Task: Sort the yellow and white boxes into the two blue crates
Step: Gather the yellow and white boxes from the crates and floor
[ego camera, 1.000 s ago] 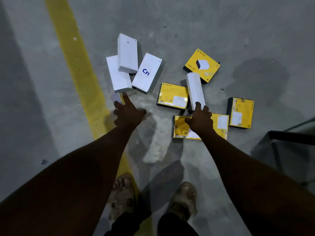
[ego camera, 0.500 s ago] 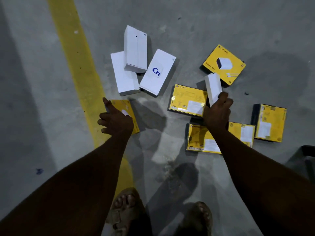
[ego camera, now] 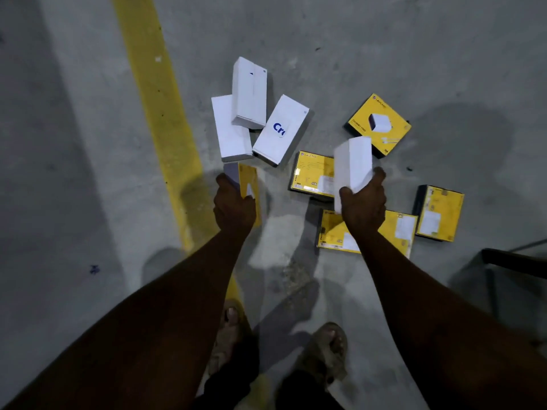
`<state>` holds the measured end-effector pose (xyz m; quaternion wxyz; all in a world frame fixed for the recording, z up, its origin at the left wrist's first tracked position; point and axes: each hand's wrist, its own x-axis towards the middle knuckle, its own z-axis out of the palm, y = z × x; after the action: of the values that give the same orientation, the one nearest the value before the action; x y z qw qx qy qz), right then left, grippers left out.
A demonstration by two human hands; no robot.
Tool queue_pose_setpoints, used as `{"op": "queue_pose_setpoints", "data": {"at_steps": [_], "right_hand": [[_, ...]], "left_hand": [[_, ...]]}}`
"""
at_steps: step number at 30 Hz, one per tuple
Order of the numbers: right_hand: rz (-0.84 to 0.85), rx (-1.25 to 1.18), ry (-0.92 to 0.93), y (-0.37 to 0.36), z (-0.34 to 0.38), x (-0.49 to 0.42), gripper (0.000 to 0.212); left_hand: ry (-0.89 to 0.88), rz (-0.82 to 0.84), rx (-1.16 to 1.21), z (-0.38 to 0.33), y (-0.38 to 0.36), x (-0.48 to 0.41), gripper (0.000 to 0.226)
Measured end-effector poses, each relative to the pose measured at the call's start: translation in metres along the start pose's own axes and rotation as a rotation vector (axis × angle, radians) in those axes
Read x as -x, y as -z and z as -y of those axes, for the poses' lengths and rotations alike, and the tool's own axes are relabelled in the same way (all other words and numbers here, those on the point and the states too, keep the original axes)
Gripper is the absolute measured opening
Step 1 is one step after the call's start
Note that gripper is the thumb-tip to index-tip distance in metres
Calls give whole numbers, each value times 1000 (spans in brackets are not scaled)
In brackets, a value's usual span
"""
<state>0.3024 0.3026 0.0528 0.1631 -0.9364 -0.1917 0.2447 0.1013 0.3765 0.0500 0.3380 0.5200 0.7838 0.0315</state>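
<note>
My left hand (ego camera: 233,205) grips a small yellow box (ego camera: 248,180) lifted off the concrete floor. My right hand (ego camera: 363,204) grips a long white box (ego camera: 352,162), tilted and raised above the pile. Three white boxes (ego camera: 248,93) (ego camera: 229,131) (ego camera: 281,130) lie together on the floor ahead; one bears blue letters. Several yellow boxes lie to the right: one with a white cube picture (ego camera: 379,124), one under the held white box (ego camera: 310,174), one below my right hand (ego camera: 396,229) and one at the far right (ego camera: 439,213). No blue crate shows.
A yellow painted line (ego camera: 157,113) runs along the grey floor to the left of the boxes. A dark frame or rim (ego camera: 515,258) sticks in at the right edge. My sandalled feet (ego camera: 324,353) stand below the pile.
Both hands have closed on their boxes and lifted them: the left raised the small yellow box from the floor, the right picked up the long white box from among the yellow ones.
</note>
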Motion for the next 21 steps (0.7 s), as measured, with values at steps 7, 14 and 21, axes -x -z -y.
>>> {"op": "queue_pose_setpoints", "data": {"at_steps": [7, 14, 21], "right_hand": [[170, 10, 30, 102, 78, 93, 64], [233, -160, 37, 228, 166, 187, 54], [358, -339, 124, 335, 226, 275, 46]], "left_hand": [[63, 57, 270, -63, 123, 77, 60], [161, 105, 552, -100, 259, 167, 50], [313, -101, 779, -96, 379, 261, 44]]}}
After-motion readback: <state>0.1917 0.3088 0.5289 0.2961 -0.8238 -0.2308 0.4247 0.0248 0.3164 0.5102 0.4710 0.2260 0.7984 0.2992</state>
